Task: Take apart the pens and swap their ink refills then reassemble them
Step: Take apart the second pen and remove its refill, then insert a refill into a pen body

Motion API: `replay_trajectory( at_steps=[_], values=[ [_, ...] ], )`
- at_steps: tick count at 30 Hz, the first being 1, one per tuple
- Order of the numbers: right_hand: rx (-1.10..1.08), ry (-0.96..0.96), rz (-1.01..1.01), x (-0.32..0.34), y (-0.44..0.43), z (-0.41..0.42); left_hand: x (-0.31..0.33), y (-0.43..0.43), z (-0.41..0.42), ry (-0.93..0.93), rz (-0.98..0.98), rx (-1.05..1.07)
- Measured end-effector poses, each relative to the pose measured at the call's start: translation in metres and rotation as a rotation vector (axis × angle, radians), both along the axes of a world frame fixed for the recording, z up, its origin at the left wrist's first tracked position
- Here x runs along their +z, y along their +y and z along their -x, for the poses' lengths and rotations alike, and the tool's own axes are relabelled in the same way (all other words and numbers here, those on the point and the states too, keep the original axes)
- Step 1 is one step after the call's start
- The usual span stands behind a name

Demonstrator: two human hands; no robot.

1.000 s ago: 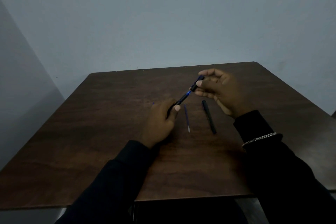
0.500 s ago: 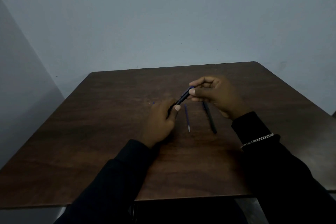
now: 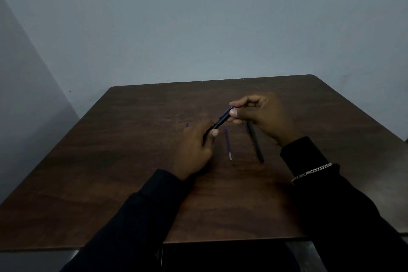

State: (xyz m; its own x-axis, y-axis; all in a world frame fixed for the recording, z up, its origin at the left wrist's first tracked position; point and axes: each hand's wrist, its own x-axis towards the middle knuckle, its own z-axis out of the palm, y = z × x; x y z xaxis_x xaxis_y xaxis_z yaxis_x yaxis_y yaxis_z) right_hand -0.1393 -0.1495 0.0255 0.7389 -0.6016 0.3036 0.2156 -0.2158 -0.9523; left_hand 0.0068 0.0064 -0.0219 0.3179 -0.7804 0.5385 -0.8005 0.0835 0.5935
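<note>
While the dark pen (image 3: 223, 119) with its blue clip slants just above the table at the centre of the frame, both hands are clamped on it. The left hand (image 3: 194, 150) wraps its lower end with the thumb on the barrel, and the right hand (image 3: 262, 115) pinches the upper end. I cannot tell whether the halves are being joined or parted. Either way, they should stay in one straight line, the left holding firm while the right turns gently and forces nothing. Just below lies a loose blue refill (image 3: 227, 143). Right of it is a black pen (image 3: 256, 146), partly under the right hand, and both rest on the brown table (image 3: 110, 161).
</note>
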Motion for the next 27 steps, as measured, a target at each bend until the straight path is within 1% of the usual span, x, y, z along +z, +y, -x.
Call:
replay_trajectory(
  at_steps=[6,14,22,27],
  values=[
    [-0.016,0.005,0.005,0.0,0.001,0.0,0.0,0.001,0.003,0.013,-0.004,-0.006],
    [-0.021,0.009,0.032,0.001,0.007,0.001,0.0,0.001,0.004,-0.015,0.005,0.033],
    [-0.13,-0.004,0.081,0.004,0.006,-0.002,0.012,-0.003,0.011,0.056,-0.077,-0.014],
    [-0.178,-0.026,0.063,0.007,0.0,0.003,0.022,-0.007,0.018,0.081,-0.152,-0.022]
  ],
)
